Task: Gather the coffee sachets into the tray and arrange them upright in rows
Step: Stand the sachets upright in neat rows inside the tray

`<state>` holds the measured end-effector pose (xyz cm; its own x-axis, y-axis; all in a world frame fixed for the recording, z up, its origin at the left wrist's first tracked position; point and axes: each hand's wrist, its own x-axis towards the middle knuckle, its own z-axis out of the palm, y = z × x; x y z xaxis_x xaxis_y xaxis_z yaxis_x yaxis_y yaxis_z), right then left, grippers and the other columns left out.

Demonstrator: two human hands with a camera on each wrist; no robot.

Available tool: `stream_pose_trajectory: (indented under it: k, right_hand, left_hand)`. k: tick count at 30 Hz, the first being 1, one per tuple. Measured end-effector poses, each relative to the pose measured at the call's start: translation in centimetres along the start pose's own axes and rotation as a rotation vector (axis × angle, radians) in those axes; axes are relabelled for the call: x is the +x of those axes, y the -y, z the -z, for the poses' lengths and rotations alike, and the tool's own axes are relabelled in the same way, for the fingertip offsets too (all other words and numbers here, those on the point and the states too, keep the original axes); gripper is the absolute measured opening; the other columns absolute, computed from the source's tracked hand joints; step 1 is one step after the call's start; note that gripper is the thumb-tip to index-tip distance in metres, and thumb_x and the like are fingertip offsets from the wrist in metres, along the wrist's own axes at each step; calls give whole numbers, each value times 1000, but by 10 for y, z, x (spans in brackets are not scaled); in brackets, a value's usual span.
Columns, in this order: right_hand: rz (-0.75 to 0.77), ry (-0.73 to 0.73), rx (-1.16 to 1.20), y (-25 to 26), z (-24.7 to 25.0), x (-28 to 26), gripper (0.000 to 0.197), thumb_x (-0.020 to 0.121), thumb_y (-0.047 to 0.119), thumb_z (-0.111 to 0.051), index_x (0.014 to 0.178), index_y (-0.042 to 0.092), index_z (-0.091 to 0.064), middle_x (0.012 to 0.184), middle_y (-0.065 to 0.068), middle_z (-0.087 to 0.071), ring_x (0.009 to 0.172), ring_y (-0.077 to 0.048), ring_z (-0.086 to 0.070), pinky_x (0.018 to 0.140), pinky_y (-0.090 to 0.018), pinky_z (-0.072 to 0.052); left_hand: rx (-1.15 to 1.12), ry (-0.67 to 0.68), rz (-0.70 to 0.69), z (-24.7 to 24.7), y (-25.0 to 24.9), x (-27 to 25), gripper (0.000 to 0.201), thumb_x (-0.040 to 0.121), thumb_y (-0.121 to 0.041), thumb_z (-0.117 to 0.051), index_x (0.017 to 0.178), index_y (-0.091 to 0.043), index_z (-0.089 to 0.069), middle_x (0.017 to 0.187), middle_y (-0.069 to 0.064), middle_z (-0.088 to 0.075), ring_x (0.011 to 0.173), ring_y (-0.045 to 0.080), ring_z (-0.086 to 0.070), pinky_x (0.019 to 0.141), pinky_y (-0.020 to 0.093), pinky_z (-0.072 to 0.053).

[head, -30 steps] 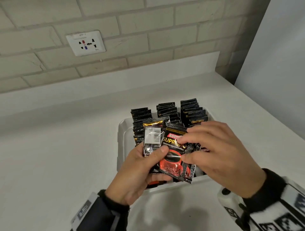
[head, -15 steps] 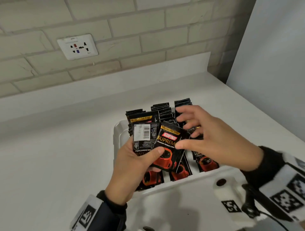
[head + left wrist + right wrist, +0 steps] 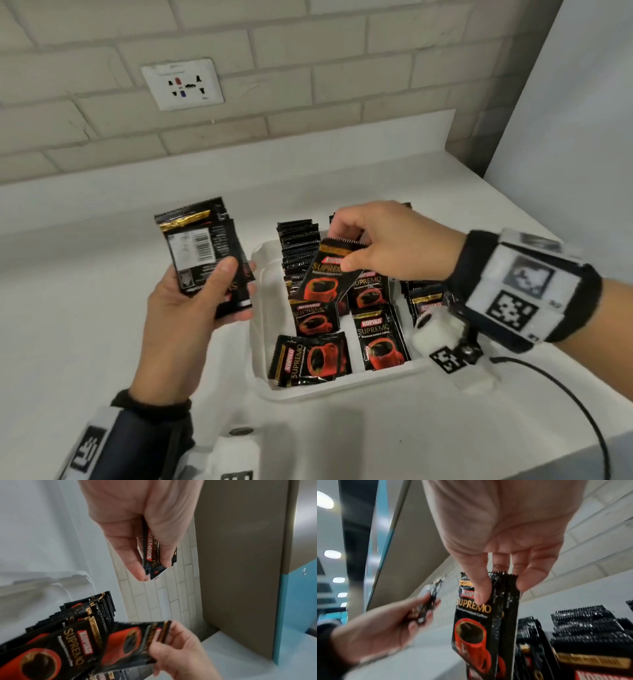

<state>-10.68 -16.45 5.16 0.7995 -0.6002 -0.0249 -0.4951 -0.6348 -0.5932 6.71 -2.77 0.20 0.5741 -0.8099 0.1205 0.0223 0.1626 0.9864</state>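
Observation:
A white tray (image 3: 260, 342) on the counter holds several black coffee sachets standing in rows (image 3: 296, 240) at its far end, and looser ones leaning or lying flat near the front (image 3: 310, 359). My left hand (image 3: 191, 301) holds a small stack of sachets (image 3: 202, 250) to the left of the tray, barcode side up. My right hand (image 3: 383, 240) pinches one sachet (image 3: 325, 274) by its top edge, over the middle of the tray. In the right wrist view the thumb and fingers (image 3: 481, 588) clamp that sachet (image 3: 474, 622) upright.
The white counter (image 3: 85, 308) runs to a brick wall with a power socket (image 3: 183, 84) behind. A white panel (image 3: 565, 137) rises at the right. A black cable (image 3: 565, 394) trails over the counter's front right.
My left hand has drawn its stack away to the left of the tray. My right hand has taken one sachet from the stack and brought it down over the tray's middle.

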Motion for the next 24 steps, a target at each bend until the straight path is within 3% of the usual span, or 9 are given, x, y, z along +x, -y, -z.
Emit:
stream_pose_trajectory:
  k: [4,9,12,15,19,24]
  right_hand:
    - [19,183,-282,2,-25,16,20,86,16,-62,100,27,-54,101,10,-52,90,-9,-49,79,-25,-42]
    - [150,265,-552,12,-53,23,25,85,2,-47,105,15,-51,100,0,-52,86,-20,-53,65,-31,-42]
    - [187,278,-621,14,-60,26,24,84,1,-45,105,12,-49,103,-6,-53,76,-21,-48,57,-29,-39]
    - [163,278,-610,12,-62,30,27,84,0,-45,108,12,-50,104,-7,-54,76,-22,-48,61,-30,-41]
    - [149,256,-585,6,-65,36,25,85,1,-48,107,13,-52,104,-7,-56,89,-26,-57,63,-30,-40]
    - [119,199,-554,1,-62,42,26,86,9,-57,109,18,-48,103,-4,-59,84,-23,-57,62,-29,-37]
  left_hand:
    - [-18,-11,6,9,3,1,78,38,-64,-80,102,-21,-64,86,2,-74,69,13,-70,49,20,-53]
    - [-7,-20,47,8,8,-2,32,68,-29,-64,98,-20,-63,82,1,-74,64,11,-69,47,20,-53]
    - [-6,-8,65,9,8,-1,36,65,-24,-70,100,-20,-63,81,0,-74,63,11,-69,46,20,-52]
    - [15,23,82,9,8,0,44,57,-23,-80,98,-22,-64,80,0,-74,63,12,-69,46,20,-52]
    - [21,61,129,6,9,1,31,67,-25,-62,98,-21,-63,79,1,-74,61,13,-69,46,21,-52]
    - [48,102,174,4,12,4,41,62,-32,-80,98,-21,-64,81,2,-74,63,15,-69,45,21,-52]
